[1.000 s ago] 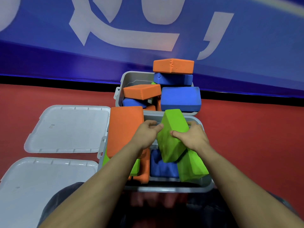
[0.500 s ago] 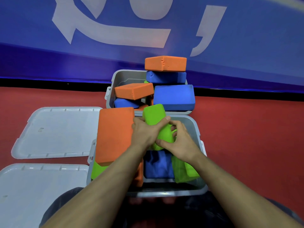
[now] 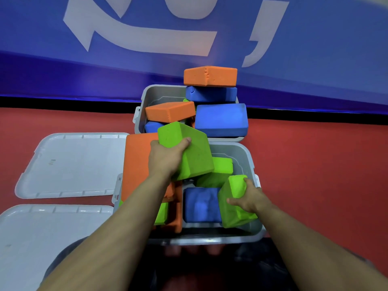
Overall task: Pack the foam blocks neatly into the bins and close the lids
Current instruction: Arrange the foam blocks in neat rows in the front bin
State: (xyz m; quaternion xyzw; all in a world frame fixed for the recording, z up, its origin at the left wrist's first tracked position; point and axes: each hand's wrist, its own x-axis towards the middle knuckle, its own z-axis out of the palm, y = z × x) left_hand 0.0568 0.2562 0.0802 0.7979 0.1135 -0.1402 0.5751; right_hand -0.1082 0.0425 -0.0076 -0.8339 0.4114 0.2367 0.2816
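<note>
Bright, even indoor light, soft shadows inside the bins, wide-angle bending at edges, bottom edge blurred

Matt, slightly grainy foam blocks fill two smooth grey plastic bins: a green block (image 3: 189,152), a blue block (image 3: 220,119) and an orange block (image 3: 210,76) with a chipped, pitted edge. Two pale, smooth plastic lids (image 3: 71,164) lie on the matt red floor (image 3: 315,164).

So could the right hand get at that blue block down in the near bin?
Probably not yet: the right hand grips a green block beside the blue block. Nothing covers it, though.
</note>
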